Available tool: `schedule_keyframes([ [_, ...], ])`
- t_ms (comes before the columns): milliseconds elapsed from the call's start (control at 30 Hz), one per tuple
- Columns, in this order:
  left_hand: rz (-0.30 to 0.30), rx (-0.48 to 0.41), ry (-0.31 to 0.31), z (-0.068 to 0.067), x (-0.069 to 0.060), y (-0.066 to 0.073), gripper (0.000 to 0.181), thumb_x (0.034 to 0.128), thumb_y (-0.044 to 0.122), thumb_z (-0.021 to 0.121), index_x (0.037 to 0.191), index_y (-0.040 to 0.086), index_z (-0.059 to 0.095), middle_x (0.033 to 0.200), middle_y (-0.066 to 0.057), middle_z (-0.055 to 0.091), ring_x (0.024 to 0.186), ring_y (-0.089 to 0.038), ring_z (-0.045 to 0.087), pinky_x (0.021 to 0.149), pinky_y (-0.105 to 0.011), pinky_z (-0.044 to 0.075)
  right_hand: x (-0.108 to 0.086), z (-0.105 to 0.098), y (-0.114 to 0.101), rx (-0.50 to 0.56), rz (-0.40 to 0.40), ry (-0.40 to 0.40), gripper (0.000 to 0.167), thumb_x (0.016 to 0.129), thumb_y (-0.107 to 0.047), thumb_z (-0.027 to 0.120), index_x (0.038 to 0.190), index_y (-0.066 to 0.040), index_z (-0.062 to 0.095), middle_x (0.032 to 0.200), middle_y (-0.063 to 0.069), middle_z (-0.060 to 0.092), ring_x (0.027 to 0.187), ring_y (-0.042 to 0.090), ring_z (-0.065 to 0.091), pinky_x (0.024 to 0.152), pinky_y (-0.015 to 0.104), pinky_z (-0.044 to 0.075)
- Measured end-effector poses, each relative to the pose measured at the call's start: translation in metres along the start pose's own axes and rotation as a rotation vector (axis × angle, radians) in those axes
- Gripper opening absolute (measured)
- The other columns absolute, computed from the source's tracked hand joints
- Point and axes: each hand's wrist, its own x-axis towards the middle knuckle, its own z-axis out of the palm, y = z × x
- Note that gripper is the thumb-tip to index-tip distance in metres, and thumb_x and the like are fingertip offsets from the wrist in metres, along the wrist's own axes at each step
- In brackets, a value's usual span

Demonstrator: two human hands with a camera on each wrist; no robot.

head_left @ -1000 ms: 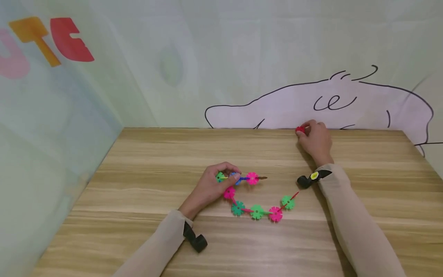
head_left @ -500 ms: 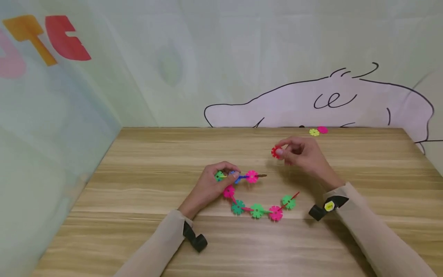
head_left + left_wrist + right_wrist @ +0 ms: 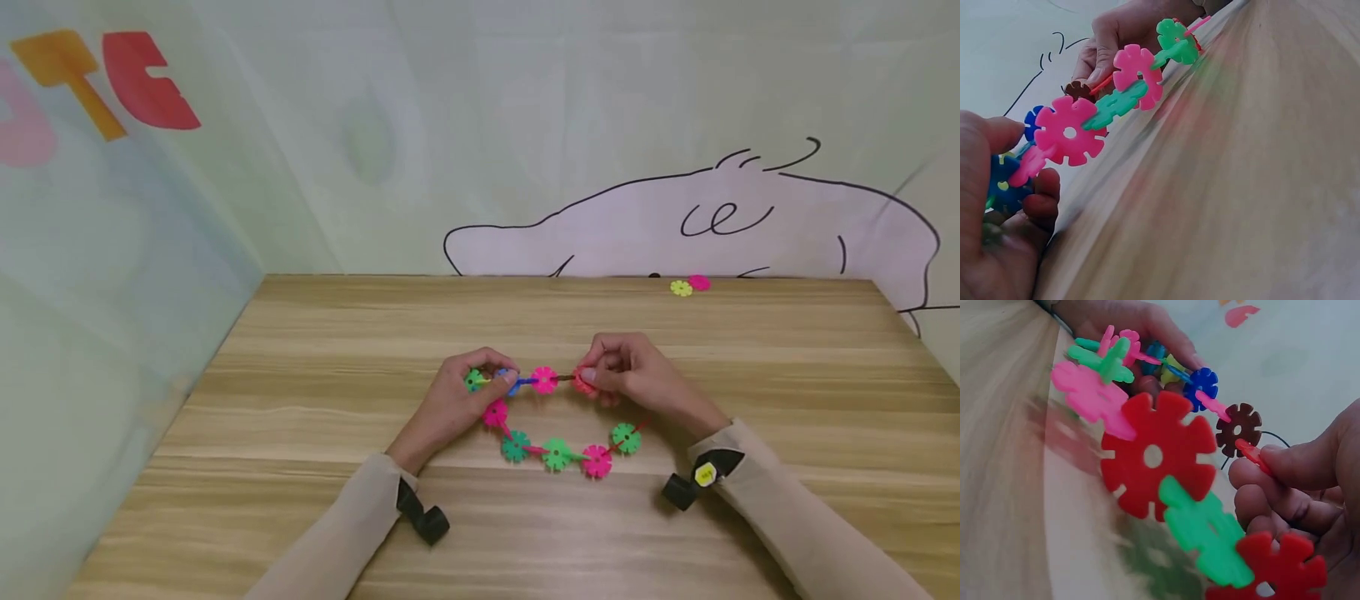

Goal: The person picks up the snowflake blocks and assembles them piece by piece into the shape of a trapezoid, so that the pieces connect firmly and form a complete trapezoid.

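Note:
A curved chain of slotted flower-shaped plastic discs, with a green disc [image 3: 557, 454] along its lower side, hangs between the hands. My left hand [image 3: 450, 404] pinches it near a blue disc [image 3: 507, 381], thumb on the front. At the upper end a pink disc [image 3: 544, 380] leads to a brown disc [image 3: 1239, 430]. Between thumb and fingers, my right hand [image 3: 645, 375] pinches a loose red disc [image 3: 1255, 456], whose edge meets the brown disc's rim. How deep it sits in the slot, I cannot tell. Another red disc [image 3: 1159, 456] lies along the chain's other end.
A yellow disc [image 3: 681, 288] and a pink disc [image 3: 699, 282] lie at the back edge of the wooden table [image 3: 337, 325]. Behind it stands a printed backdrop [image 3: 480, 125]. Each wrist wears a black camera strap, such as the right strap [image 3: 720, 467].
My right hand has brought the red disc from the table's back edge toward me and left, to the chain's brown end. The left hand has held its place.

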Motion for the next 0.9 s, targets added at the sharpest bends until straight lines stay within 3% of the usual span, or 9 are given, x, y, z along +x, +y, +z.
schedule_keyframes([
  [300,0.019,0.008,-0.034,0.001,0.001,0.001,0.013,0.1025,0.027,0.073,0.11,0.016,0.076,0.101,-0.003,0.073,0.1,-0.018,0.063,0.096,-0.035,0.051,0.004,0.006,0.002,-0.012,-0.029,0.04,0.009,0.102,0.0,0.067,0.096,0.007,0.068,0.078,-0.003,0.073,0.061,0.008,0.064,0.058,0.025,0.056],
  [433,0.019,0.022,-0.048,0.001,0.0,0.001,0.013,0.1025,0.028,0.074,0.11,0.017,0.076,0.104,-0.001,0.075,0.1,-0.018,0.063,0.097,-0.035,0.051,0.009,-0.003,0.006,-0.031,-0.018,0.023,0.011,0.104,-0.003,0.066,0.103,0.006,0.072,0.077,-0.001,0.073,0.061,0.01,0.065,0.058,0.027,0.056],
  [500,0.017,0.027,-0.05,0.001,-0.001,0.001,0.014,0.1023,0.028,0.074,0.11,0.017,0.076,0.104,-0.001,0.075,0.1,-0.017,0.064,0.096,-0.034,0.051,0.012,-0.013,0.009,-0.052,0.003,0.056,0.016,0.106,-0.008,0.064,0.11,0.004,0.074,0.076,0.002,0.073,0.062,0.011,0.065,0.057,0.027,0.055],
  [600,0.018,0.029,-0.038,0.001,-0.001,0.001,0.014,0.102,0.029,0.074,0.11,0.017,0.076,0.102,-0.001,0.075,0.1,-0.018,0.064,0.096,-0.034,0.051,0.016,-0.038,0.02,-0.224,-0.018,0.26,0.021,0.108,-0.013,0.063,0.116,0.001,0.076,0.076,0.007,0.073,0.062,0.005,0.06,0.057,0.023,0.05],
  [700,0.017,0.016,-0.025,0.001,0.0,0.002,0.014,0.1017,0.028,0.074,0.11,0.017,0.076,0.1,-0.002,0.074,0.099,-0.018,0.064,0.096,-0.035,0.051,0.017,-0.069,0.034,-0.461,-0.018,0.596,0.023,0.106,-0.014,0.062,0.116,0.0,0.078,0.081,0.014,0.074,0.067,0.005,0.055,0.061,0.02,0.042],
  [767,0.018,0.009,-0.025,0.002,0.0,0.002,0.013,0.1017,0.028,0.074,0.109,0.017,0.076,0.1,-0.002,0.074,0.099,-0.018,0.064,0.095,-0.034,0.051,0.015,-0.089,0.043,-0.59,0.035,0.775,0.027,0.104,-0.013,0.059,0.118,0.001,0.077,0.09,0.02,0.072,0.075,0.014,0.055,0.067,0.024,0.038],
  [833,0.016,0.006,-0.028,0.002,0.001,0.001,0.013,0.1017,0.027,0.074,0.109,0.017,0.076,0.1,-0.002,0.074,0.099,-0.019,0.064,0.095,-0.034,0.051,0.012,-0.106,0.049,-0.644,0.127,0.841,0.034,0.103,-0.017,0.056,0.125,0.004,0.074,0.104,0.027,0.069,0.088,0.029,0.059,0.073,0.035,0.043],
  [900,0.016,0.01,-0.029,0.002,0.001,0.001,0.013,0.1019,0.028,0.074,0.11,0.017,0.076,0.1,-0.002,0.074,0.099,-0.019,0.064,0.095,-0.034,0.051,0.011,-0.119,0.054,-0.697,0.189,0.831,0.04,0.103,-0.019,0.054,0.129,0.007,0.07,0.114,0.032,0.067,0.104,0.043,0.058,0.081,0.049,0.045],
])
